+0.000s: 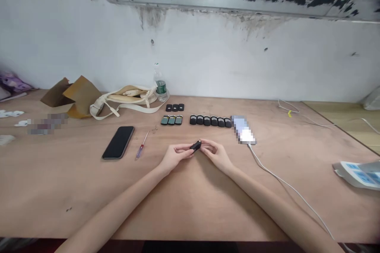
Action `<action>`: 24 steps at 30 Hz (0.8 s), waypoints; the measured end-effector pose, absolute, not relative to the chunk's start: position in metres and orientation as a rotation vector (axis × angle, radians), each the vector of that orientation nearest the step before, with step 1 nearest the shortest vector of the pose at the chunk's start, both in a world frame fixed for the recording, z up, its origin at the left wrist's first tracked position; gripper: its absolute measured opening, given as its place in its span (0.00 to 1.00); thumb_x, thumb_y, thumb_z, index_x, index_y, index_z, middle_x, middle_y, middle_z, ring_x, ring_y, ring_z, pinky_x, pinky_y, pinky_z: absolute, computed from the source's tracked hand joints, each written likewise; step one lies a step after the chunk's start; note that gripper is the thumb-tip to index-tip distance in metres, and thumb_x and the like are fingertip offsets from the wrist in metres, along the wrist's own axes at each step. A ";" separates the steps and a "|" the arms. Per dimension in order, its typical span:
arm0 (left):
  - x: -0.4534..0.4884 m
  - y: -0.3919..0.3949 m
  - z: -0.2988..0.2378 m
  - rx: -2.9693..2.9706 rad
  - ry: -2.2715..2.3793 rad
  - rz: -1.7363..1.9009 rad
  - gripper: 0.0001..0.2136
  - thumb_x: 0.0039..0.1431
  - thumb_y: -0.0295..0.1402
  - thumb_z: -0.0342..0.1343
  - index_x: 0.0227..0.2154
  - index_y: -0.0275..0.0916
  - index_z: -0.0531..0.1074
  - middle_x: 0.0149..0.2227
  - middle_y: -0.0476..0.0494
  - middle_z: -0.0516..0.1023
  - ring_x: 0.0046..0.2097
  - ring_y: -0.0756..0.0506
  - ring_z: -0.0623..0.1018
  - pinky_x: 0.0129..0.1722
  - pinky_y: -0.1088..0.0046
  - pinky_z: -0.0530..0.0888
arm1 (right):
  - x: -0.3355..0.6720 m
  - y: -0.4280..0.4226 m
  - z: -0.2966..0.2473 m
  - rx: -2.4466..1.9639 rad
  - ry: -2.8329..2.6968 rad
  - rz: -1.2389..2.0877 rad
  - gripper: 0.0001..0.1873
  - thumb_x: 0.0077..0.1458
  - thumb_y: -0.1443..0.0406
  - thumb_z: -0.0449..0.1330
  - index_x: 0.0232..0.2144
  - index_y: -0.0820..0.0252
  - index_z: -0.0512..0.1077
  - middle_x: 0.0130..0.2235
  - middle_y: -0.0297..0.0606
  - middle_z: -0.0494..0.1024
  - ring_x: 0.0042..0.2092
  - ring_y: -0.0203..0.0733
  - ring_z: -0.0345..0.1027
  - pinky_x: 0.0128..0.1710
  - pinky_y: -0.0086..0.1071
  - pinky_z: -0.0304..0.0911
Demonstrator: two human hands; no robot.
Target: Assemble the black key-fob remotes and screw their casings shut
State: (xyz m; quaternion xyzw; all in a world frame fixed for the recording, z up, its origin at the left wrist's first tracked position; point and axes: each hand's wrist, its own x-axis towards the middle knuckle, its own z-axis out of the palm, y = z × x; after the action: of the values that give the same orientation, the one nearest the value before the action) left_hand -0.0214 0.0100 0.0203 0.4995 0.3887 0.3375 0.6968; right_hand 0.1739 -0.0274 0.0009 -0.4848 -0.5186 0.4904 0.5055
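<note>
My left hand (pixel 178 155) and my right hand (pixel 215 155) meet at the middle of the wooden table, both pinching a small black plastic casing (pixel 196 146) between their fingertips. Just beyond them lies a row of several black casings (pixel 210 121). To their left are 3 small green circuit modules (pixel 171 120) in dark holders, and 3 small black pieces (pixel 175 107) behind those. A screwdriver with a thin shaft and red-and-blue handle (pixel 141 146) lies left of my left hand, beside a black smartphone (pixel 118 142).
A blurred white device (pixel 243 129) trails a white cable (pixel 285 182) past my right arm. A power strip (pixel 358 174) sits at the right edge. A water bottle (pixel 160 83), cream bag (pixel 124 99) and brown paper (pixel 81 95) stand at the back, against a wall.
</note>
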 end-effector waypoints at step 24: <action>-0.042 0.038 0.013 1.537 1.223 1.122 0.14 0.53 0.23 0.45 0.26 0.37 0.77 0.43 0.40 0.76 0.42 0.46 0.76 0.37 0.73 0.73 | 0.162 0.074 0.023 -1.368 -1.826 0.440 0.34 0.47 0.59 0.66 0.56 0.53 0.63 0.55 0.41 0.69 0.58 0.51 0.57 0.56 0.46 0.56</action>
State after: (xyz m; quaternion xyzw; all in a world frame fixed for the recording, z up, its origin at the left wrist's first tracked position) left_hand -0.0424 0.0384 0.0126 0.6149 0.4893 0.4486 0.4257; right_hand 0.1624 0.0736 0.0233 -0.5403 -0.7209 0.1736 0.3977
